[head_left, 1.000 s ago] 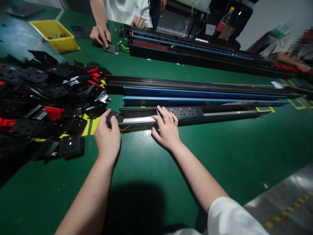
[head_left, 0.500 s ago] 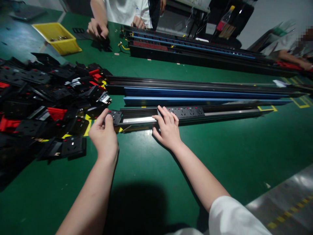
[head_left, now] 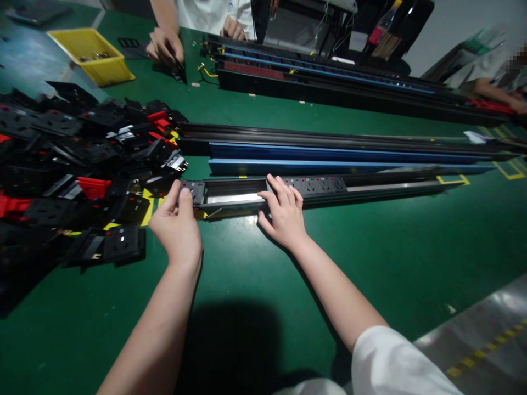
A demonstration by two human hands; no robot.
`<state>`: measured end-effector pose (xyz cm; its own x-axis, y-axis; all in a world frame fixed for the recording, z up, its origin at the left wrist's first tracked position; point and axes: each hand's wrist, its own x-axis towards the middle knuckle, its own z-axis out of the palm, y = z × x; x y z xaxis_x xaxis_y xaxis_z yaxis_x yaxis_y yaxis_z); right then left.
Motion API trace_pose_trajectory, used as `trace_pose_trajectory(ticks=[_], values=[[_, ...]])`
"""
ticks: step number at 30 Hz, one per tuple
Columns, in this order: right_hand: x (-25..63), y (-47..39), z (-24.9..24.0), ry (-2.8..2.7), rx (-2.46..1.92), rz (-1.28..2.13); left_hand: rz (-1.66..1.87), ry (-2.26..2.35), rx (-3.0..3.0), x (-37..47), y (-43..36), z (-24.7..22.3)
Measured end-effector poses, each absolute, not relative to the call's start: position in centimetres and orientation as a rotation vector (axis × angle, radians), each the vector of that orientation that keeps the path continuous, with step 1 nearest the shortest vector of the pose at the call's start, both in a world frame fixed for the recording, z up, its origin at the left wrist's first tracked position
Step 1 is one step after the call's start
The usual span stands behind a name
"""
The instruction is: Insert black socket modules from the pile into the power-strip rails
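A long black channel (head_left: 391,187) lies across the green table. My left hand (head_left: 176,216) pinches a black socket module (head_left: 195,192) at the channel's left end, with thumb and fingers on the module's left side. Several black socket modules (head_left: 321,185) sit in a row inside the channel, further right. At the left end of that row rests my right hand (head_left: 284,211), its fingers bent over the module and the channel's edge. Between my hands the channel's pale inner floor (head_left: 234,198) shows.
A heap of black and red modules (head_left: 61,164) covers the left side. Blue strips (head_left: 329,164) and black rails (head_left: 288,131) lie behind the channel. Beyond are a yellow bin (head_left: 102,68), more rails (head_left: 329,93) and a co-worker's hand (head_left: 164,48).
The module at my left hand sits slightly further right and lines up more with the channel. My right hand has hardly moved. Across the table, the co-worker's hand has turned a small dark piece.
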<state>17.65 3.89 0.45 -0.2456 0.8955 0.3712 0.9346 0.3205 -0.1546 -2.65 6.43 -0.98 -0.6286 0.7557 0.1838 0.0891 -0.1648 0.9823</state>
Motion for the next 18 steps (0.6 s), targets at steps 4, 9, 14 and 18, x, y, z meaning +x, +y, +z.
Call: trace_pose_trajectory(ticks=[4,9,14,18], values=[[17.6,3.9,0.4,-2.206,-1.630,-0.133,1.818,1.653,0.994,-2.8,6.4,-0.9],[17.6,3.9,0.3,-2.199,-1.613,-0.142,1.841,1.642,0.995,-2.8,6.5,-0.9],[17.6,3.9,0.3,-2.198,-1.609,-0.135,1.842,1.663,0.984,-2.4,6.3,-0.4],[17.6,3.9,0.3,-2.203,-1.622,-0.129,1.749,1.716,1.037,-1.6,5.7,0.5]])
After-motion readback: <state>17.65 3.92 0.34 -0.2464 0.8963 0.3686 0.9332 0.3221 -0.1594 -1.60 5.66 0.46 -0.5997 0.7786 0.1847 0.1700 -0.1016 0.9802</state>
